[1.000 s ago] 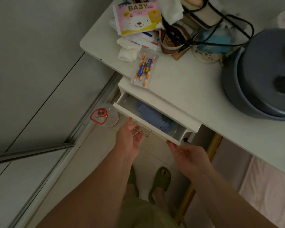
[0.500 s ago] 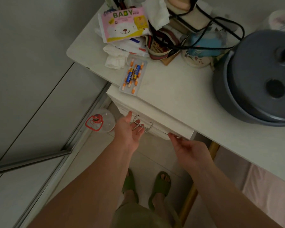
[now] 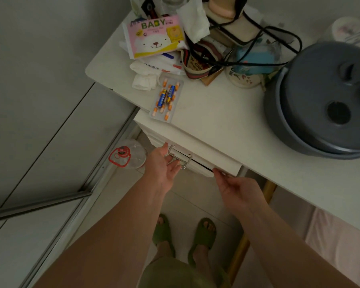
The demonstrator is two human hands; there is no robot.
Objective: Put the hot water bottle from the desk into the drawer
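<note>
While both hands (image 3: 161, 167) (image 3: 236, 188) touch it, drawer (image 3: 200, 163) nearly flush — handle (image 3: 180, 157) free

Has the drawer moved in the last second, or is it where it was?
Yes. The drawer has slid inward under the desk, from wide open to nearly shut, its front now almost flush below the desk's edge.

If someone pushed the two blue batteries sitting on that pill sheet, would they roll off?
Probably a little. The batteries are round and lie loose on the bumpy pill sheet, so a nudge could roll them. The capsule bumps might catch them. The sheet looks thin and light and lies near the desk edge, so it may slide too.
</note>
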